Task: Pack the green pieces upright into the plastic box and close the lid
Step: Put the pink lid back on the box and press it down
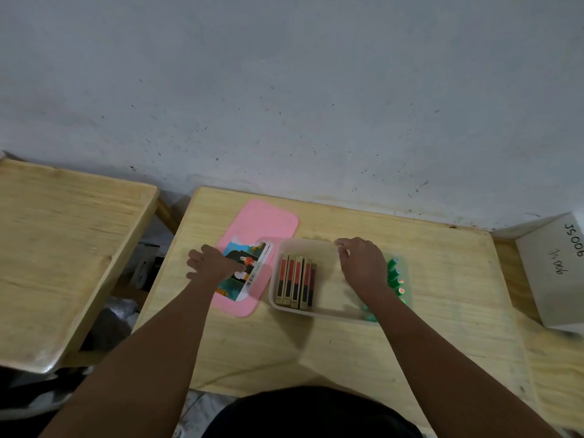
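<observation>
Wooden table [347, 349], green pieces [395, 281] boxed beside right hand [363, 267]

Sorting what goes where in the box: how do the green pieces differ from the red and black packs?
The green pieces stand in a row along the right wall of the plastic box; the red and black packs stand on edge at its left end. The green pieces look small and rounded, the packs flat and long. The right hand partly hides the green pieces; the packs show in full. Both sets are inside the box.

Dim, soft, flat light; slight blur, edges bowed by wide-angle lens.
</observation>
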A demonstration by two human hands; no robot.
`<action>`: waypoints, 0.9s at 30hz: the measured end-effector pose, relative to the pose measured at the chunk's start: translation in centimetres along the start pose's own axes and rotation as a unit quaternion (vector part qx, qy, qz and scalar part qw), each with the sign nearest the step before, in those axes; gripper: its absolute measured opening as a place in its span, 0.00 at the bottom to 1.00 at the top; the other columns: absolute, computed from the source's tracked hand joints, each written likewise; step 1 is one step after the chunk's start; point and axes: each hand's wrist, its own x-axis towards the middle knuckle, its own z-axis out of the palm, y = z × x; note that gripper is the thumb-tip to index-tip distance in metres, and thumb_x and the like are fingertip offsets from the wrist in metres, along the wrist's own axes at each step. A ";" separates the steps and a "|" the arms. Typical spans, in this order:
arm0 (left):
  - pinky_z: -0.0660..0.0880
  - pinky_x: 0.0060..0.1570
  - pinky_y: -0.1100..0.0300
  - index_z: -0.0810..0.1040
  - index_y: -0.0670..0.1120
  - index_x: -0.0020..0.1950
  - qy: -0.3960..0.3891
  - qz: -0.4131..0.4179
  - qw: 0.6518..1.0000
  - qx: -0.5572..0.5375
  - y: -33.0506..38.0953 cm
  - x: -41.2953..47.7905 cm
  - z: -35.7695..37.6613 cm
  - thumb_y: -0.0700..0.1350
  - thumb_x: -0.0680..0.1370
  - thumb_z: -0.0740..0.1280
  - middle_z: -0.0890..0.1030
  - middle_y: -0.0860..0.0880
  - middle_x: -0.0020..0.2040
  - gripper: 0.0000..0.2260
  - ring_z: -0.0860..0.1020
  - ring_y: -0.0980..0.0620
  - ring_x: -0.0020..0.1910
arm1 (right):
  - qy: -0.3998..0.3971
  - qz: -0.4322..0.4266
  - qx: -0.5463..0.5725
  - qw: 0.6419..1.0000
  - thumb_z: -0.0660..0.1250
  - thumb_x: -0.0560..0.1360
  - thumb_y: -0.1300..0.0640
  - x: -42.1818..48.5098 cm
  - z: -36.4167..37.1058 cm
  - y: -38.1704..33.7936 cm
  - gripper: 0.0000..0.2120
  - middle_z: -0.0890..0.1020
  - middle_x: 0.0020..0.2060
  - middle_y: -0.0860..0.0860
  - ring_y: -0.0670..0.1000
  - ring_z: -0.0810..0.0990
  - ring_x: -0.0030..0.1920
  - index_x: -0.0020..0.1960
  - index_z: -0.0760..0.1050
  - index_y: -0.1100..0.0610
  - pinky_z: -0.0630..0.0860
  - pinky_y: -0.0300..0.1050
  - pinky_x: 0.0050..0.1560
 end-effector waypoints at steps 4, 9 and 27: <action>0.63 0.67 0.45 0.59 0.38 0.67 0.010 -0.017 1.000 -0.017 0.1 -0.3 0.0 0.55 0.67 0.75 0.60 0.38 0.68 0.39 0.60 0.39 0.68 | 0.002 -0.001 0.002 1.000 0.61 0.79 0.57 0.2 0.1 0.0 0.13 0.84 0.53 0.52 0.56 0.79 0.53 0.60 0.81 0.49 0.72 0.49 0.56; 0.68 0.63 0.43 0.62 0.40 0.61 0.024 -0.048 0.986 -0.157 0.2 -0.1 0.4 0.52 0.70 0.71 0.71 0.40 0.58 0.29 0.71 0.39 0.61 | 0.010 -0.007 0.005 1.000 0.62 0.79 0.58 0.1 0.2 -0.2 0.13 0.85 0.52 0.53 0.57 0.80 0.51 0.59 0.81 0.51 0.74 0.50 0.56; 0.72 0.59 0.46 0.78 0.47 0.56 0.211 0.408 0.879 -0.131 5.0 -6.5 -9.0 0.52 0.79 0.60 0.81 0.47 0.52 0.12 0.78 0.46 0.52 | 0.018 0.049 0.332 0.942 0.65 0.77 0.43 0.1 -6.1 -0.3 0.23 0.79 0.58 0.50 0.47 0.77 0.55 0.69 0.73 0.53 0.72 0.42 0.55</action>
